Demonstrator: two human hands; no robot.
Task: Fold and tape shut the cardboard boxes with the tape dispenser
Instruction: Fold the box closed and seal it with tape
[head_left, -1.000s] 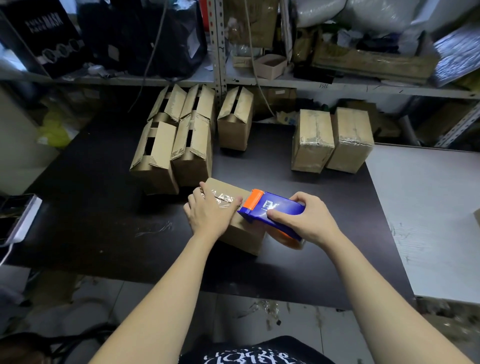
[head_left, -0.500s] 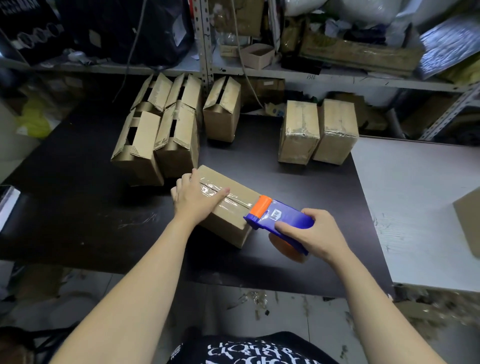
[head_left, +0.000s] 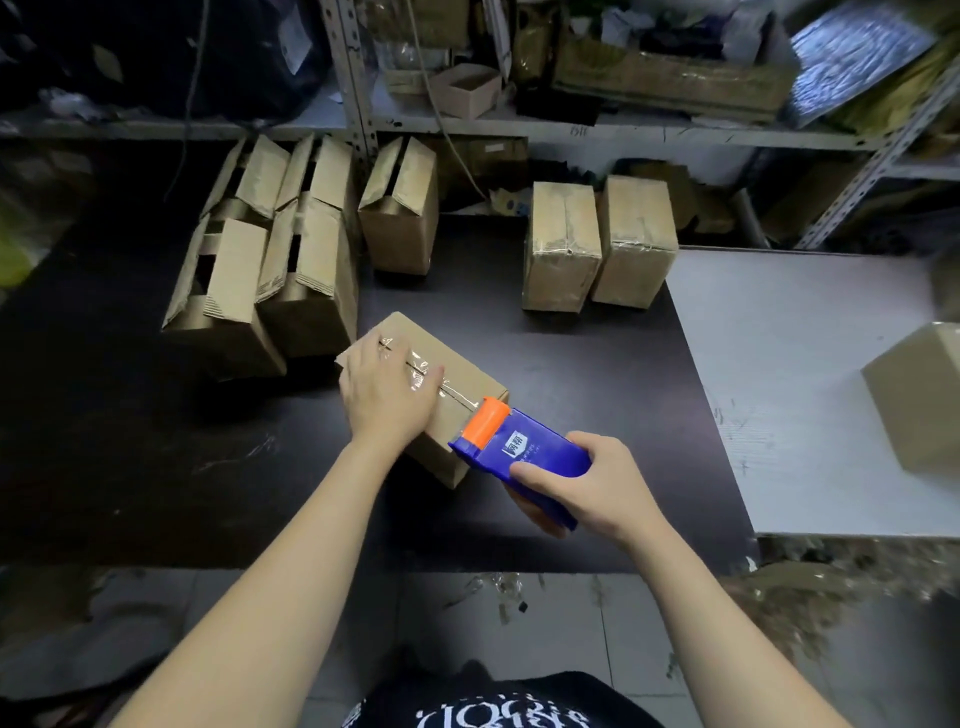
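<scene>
Head view: the left hand (head_left: 387, 402) lies flat on the box (head_left: 467, 387), fingers straight, pressing the tape (head_left: 421, 370) along the top seam. The right hand (head_left: 587, 488) is curled around the blue dispenser (head_left: 524, 452), whose orange roller touches the box's top edge just right of the left hand. The box sits on the dark table (head_left: 571, 374). Open boxes (head_left: 306, 270) stand beyond the left hand, and taped boxes (head_left: 563, 249) beyond the dispenser.

Box (head_left: 457, 384) on table (head_left: 571, 364), untaped boxes (head_left: 291, 249) behind-left, taped boxes (head_left: 597, 244) behind-right, tape dispenser (head_left: 519, 452) at near end.
</scene>
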